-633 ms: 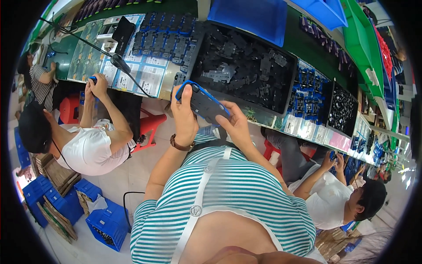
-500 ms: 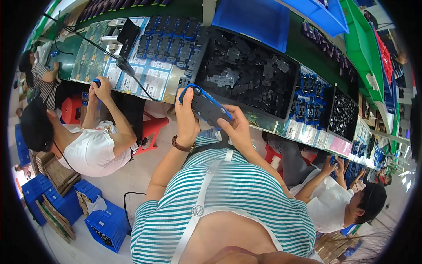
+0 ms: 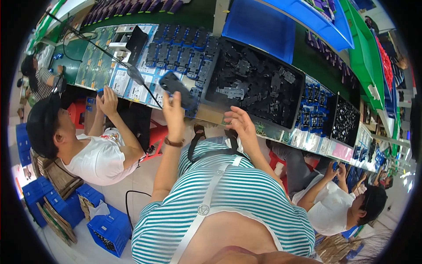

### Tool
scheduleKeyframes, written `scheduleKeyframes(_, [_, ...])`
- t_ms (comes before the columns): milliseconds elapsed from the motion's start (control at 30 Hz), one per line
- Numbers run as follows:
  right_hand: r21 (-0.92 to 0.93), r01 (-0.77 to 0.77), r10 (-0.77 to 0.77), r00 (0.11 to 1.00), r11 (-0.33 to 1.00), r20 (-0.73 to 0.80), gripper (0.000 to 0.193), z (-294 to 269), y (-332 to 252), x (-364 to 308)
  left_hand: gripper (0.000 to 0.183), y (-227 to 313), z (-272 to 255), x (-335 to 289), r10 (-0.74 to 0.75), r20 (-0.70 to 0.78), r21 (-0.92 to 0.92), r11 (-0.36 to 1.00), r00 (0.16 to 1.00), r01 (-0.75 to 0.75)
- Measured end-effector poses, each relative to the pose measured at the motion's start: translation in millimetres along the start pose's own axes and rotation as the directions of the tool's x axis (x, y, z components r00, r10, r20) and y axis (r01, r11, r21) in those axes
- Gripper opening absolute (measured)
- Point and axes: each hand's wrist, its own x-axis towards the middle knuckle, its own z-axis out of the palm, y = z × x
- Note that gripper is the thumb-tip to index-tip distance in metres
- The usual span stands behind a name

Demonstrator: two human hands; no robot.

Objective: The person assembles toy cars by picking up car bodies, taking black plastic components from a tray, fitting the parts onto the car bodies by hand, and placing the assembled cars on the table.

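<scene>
Above the near side of the counter (image 3: 210,115), the left hand (image 3: 174,116) pinches a blurred, blue-edged black housing (image 3: 172,82), its underside hidden; the right hand (image 3: 243,126) hangs empty and loosely spread. Rows of blue-and-black units (image 3: 178,57) look done, while loose black parts (image 3: 281,81) in the tray (image 3: 263,117) seem left.

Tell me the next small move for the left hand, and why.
Probably set the black-and-blue casing down beside the rows of similar casings: the left hand has it at its fingers, right next to those rows, while the right hand is open and empty, apart from the casing.
</scene>
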Motion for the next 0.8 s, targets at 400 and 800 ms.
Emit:
scheduleKeyframes(400, [-0.325,0.006,-0.152,0.892,0.946,-0.426,0.027,-78.9,12.2,-53.6,0.035,-173.6,-85.0,138.9,0.075,0.448,0.695,0.597,0.891,-0.400])
scheduleKeyframes(800, [-0.598,-0.128,-0.431,0.577,0.791,-0.694,0.030,-253.6,45.9,-74.5,0.050,-209.4,-113.9,163.6,-0.076,0.246,0.651,0.752,0.966,-0.106])
